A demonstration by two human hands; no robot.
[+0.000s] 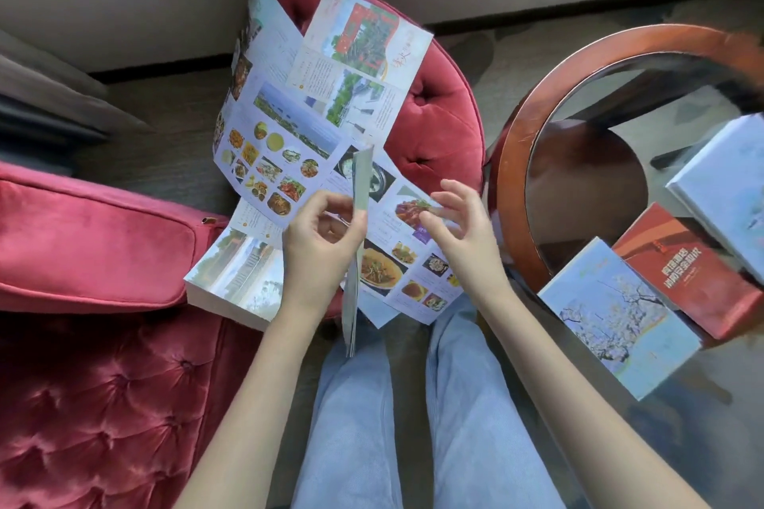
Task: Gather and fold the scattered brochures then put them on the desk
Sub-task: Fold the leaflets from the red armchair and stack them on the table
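Left hand (322,244) pinches a folded brochure (360,182) edge-up over the red stool (438,124); right hand (459,227) hovers spread, holding nothing. Best press each crease flat first, then lay it beside the stacked brochures (612,310) on the glass bench (510,178).

Stool (434,128) ahead, centre — open brochure (289,124) draped over its left side, a second open sheet (409,260) on its near edge. Thick book (235,277) between stool and sofa (95,384), which fills the left. Folded brochure (359,186) edge-on in the left hand (320,244), above the sheets; right hand (459,227) just right of it. Table (516,161) at right — three booklets (686,273) on it, side by side.
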